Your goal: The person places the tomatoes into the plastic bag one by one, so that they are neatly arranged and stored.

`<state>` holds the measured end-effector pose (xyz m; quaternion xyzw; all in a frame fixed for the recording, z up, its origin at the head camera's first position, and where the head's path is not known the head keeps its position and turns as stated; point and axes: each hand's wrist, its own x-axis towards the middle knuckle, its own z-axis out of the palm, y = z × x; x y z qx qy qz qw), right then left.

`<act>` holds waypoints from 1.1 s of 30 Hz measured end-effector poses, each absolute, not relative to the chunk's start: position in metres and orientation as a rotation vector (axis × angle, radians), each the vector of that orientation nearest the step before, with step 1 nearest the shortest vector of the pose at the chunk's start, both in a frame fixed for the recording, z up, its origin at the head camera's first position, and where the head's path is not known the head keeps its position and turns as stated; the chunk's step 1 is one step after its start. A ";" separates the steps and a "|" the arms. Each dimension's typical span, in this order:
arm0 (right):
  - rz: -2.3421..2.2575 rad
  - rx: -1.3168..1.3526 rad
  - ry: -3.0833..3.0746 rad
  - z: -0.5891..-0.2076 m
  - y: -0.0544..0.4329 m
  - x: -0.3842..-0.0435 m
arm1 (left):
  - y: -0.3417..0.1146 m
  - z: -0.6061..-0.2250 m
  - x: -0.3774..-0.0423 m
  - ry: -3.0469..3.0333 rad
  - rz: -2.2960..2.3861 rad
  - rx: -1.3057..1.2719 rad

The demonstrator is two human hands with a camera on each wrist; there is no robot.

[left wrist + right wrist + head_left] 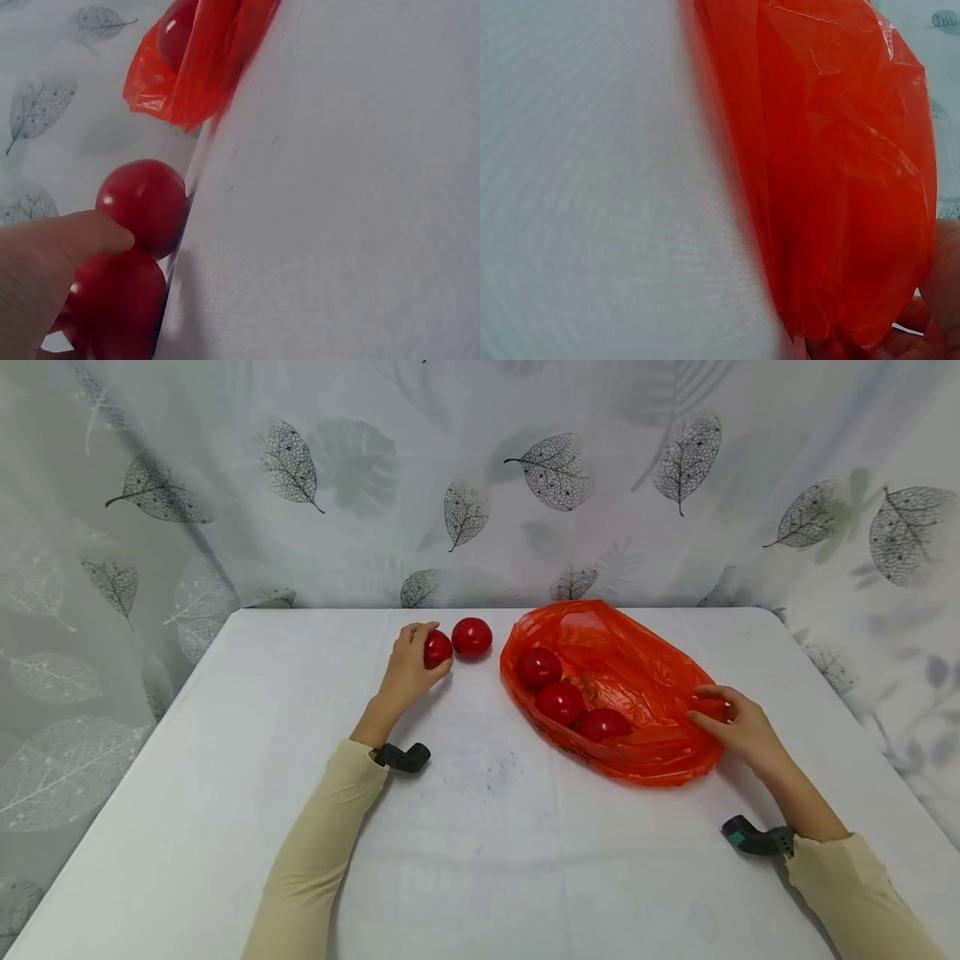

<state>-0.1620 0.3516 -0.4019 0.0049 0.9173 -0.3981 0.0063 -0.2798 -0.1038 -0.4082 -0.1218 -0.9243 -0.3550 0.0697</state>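
Note:
My left hand [408,667] grips a shiny red ball [437,648] at the back of the table, its thumb on the near side and fingers over the far side. Just right of it sits a second red ball [472,637]; the two overlap in the left wrist view, where the thumb lies across the held ball [116,304]. A red plastic bag [660,681] lies with its mouth spread wide, and several red balls [560,702] rest inside at its left. At the bag's right edge, my right hand [742,727] holds the thin plastic between thumb and fingers.
Under everything is a white table [480,860]. A leaf-printed curtain [375,485] hangs behind its back edge and along both sides. Each wrist carries a black camera mount [405,757]. The bag stands close to the back edge.

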 end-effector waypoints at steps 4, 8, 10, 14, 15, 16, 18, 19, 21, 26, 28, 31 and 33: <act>-1.241 0.017 2.870 -0.402 0.352 -0.162 | -0.105 -0.409 -0.279 -2.760 -1.124 -0.380; -1.234 0.010 2.879 -0.401 0.352 -0.162 | -0.106 -0.409 -0.280 -2.743 -1.142 -0.391; -1.230 0.008 2.880 -0.401 0.352 -0.162 | -0.106 -0.409 -0.281 -2.735 -1.144 -0.397; -1.231 0.006 2.877 -0.401 0.352 -0.162 | -0.107 -0.410 -0.282 -2.728 -1.138 -0.402; -1.230 0.005 2.878 -0.401 0.352 -0.162 | -0.107 -0.410 -0.282 -2.725 -1.135 -0.406; -1.230 0.003 2.879 -0.401 0.352 -0.162 | -0.107 -0.410 -0.282 -2.721 -1.133 -0.408; -1.229 0.001 2.879 -0.401 0.352 -0.162 | -0.108 -0.411 -0.282 -2.712 -1.127 -0.413; -1.228 0.001 2.879 -0.402 0.352 -0.163 | -0.108 -0.411 -0.282 -2.706 -1.125 -0.416; -1.227 0.003 2.878 -0.402 0.352 -0.163 | -0.108 -0.412 -0.282 -2.698 -1.115 -0.420; -1.222 0.010 2.876 -0.402 0.352 -0.163 | -0.109 -0.413 -0.283 -2.690 -1.099 -0.425; -1.220 0.010 2.876 -0.402 0.352 -0.163 | -0.109 -0.412 -0.282 -2.686 -1.091 -0.428; -1.222 0.010 2.873 -0.402 0.352 -0.163 | -0.107 -0.408 -0.280 -2.677 -1.075 -0.434; -1.224 0.011 2.871 -0.402 0.353 -0.163 | -0.105 -0.404 -0.279 -2.672 -1.066 -0.436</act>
